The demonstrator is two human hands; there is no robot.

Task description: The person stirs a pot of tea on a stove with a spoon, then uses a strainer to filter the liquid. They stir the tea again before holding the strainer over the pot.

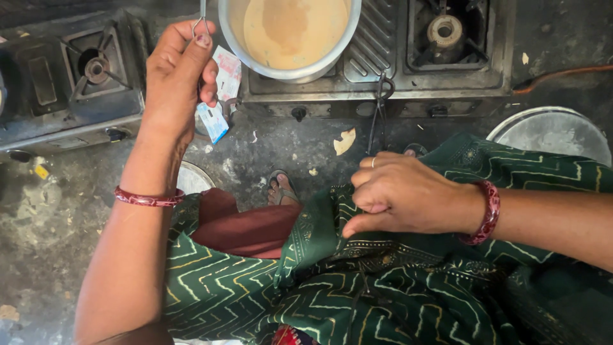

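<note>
Green zigzag-patterned cloth (pixel 396 300): nearest the camera, spread across the lower frame. Left hand (pixel 175 80): raised, fingers curled shut, thumb and forefinger pinching a thin metal wire handle (pixel 202 18) that runs straight up out of the frame; red bangle (pixel 148 199) on the wrist. Small paper packets (pixel 220 96): just beside this hand, by the stove edge. Steel pot (pixel 290 38): on the gas stove (pixel 389 76), holding pale brown liquid. Right hand (pixel 402 195): closed in a loose fist on the cloth, gripping dark metal tongs (pixel 378 112); long axis near upright, tip pointing toward the stove front. Round steel lid (pixel 552 131): far right.
</note>
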